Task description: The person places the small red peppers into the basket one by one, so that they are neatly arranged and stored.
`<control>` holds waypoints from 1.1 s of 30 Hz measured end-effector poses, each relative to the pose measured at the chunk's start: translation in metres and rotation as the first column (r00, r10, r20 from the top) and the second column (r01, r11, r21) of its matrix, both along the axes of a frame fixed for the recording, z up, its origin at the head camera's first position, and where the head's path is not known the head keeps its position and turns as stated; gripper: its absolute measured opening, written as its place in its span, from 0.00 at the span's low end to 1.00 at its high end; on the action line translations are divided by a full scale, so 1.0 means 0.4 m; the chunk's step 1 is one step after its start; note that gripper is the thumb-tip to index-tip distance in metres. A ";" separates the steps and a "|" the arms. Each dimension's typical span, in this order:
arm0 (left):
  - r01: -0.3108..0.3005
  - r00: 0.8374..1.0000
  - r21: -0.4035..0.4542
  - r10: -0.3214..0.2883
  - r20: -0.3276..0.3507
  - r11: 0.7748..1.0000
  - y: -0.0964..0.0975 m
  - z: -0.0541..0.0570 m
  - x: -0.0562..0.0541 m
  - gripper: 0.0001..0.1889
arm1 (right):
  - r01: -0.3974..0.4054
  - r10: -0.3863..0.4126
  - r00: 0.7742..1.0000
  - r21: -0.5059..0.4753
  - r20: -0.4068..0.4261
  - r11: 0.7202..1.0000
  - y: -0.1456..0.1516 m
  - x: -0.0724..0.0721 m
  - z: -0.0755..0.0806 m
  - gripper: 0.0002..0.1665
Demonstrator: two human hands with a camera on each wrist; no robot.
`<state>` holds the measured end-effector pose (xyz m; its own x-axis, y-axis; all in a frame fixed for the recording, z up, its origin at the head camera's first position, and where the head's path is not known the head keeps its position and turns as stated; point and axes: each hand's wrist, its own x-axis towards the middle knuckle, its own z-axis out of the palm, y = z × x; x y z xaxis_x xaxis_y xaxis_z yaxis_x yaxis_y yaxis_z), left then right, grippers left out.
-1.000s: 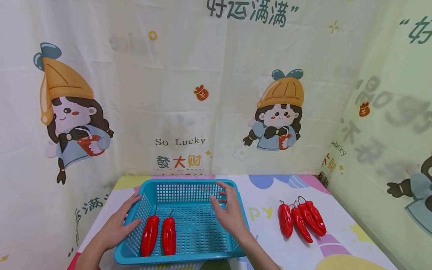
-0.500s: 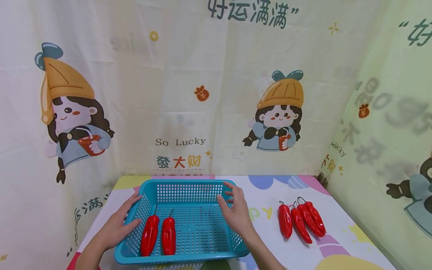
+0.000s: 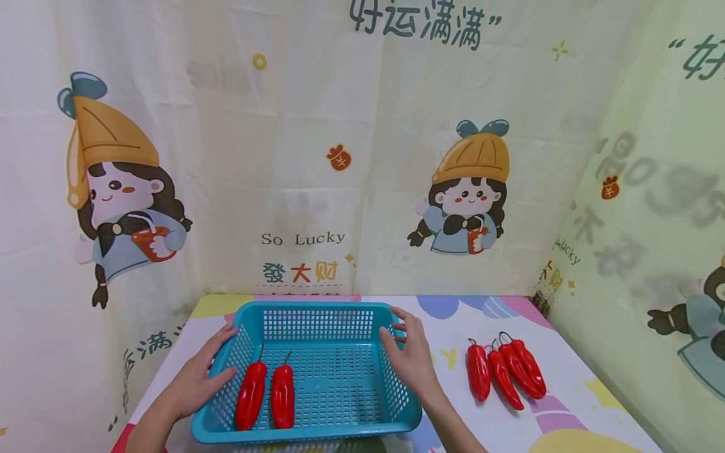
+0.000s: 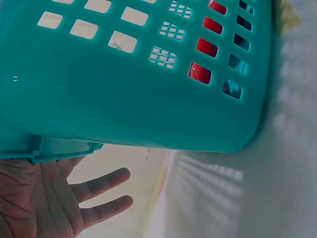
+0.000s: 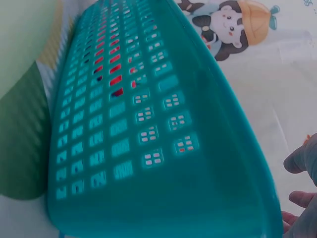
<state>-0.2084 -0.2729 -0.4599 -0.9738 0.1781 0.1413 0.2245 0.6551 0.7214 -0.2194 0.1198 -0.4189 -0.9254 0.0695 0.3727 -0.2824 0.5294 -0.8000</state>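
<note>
Two red chili peppers (image 3: 250, 397) lie side by side in the left half of a blue-green plastic basket (image 3: 317, 431), stems pointing away. My left hand (image 3: 191, 385) holds the basket's left rim, thumb over it on the inner side. In the left wrist view, two fingers (image 4: 106, 210) stretch straight below the rim, and the thumb is hidden behind the basket wall. My right hand (image 3: 413, 362) is at the basket's right rim, fingers spread and loosely bent, with nothing between them. Only its fingertips (image 5: 297, 161) show at the right wrist view's edge.
Several more red chili peppers (image 3: 504, 374) lie together on the table to the right of the basket. The table (image 3: 470, 431) has a colourful printed cover. A cream curtain (image 3: 374, 214) with cartoon prints hangs behind and along both sides.
My right hand has moved right, from above the basket's inside to its right rim. The left hand, the basket and all the peppers have stayed in place.
</note>
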 end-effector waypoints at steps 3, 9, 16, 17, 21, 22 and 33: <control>-0.002 1.000 0.005 0.002 0.000 1.000 0.000 0.000 0.002 0.46 | 0.015 -0.015 1.000 0.006 0.005 1.000 0.011 -0.002 -0.002 0.32; -0.001 1.000 -0.010 0.001 -0.004 1.000 -0.001 -0.001 -0.001 0.46 | 0.045 -0.045 0.999 0.007 0.014 0.999 0.033 -0.007 -0.005 0.32; 0.000 1.000 -0.021 0.000 -0.006 1.000 0.000 0.000 -0.003 0.46 | 0.073 -0.073 0.997 0.006 0.026 0.997 0.054 -0.012 -0.012 0.34; 0.001 1.000 -0.021 -0.001 -0.006 1.000 0.000 0.000 -0.003 0.46 | 0.076 -0.076 0.997 0.004 0.025 0.997 0.058 -0.012 -0.013 0.34; 0.006 1.000 -0.005 -0.006 -0.004 1.000 0.000 0.002 -0.002 0.45 | 0.080 -0.080 0.996 -0.011 0.028 0.997 0.071 -0.012 -0.015 0.34; 0.006 1.000 -0.001 -0.006 -0.005 1.000 0.000 0.002 -0.001 0.45 | 0.082 -0.081 0.996 -0.015 0.032 0.997 0.073 -0.012 -0.015 0.34; -0.004 1.000 0.016 0.004 0.012 1.000 -0.001 0.000 0.001 0.47 | 0.109 -0.108 0.993 -0.009 0.042 0.994 0.117 -0.014 -0.024 0.33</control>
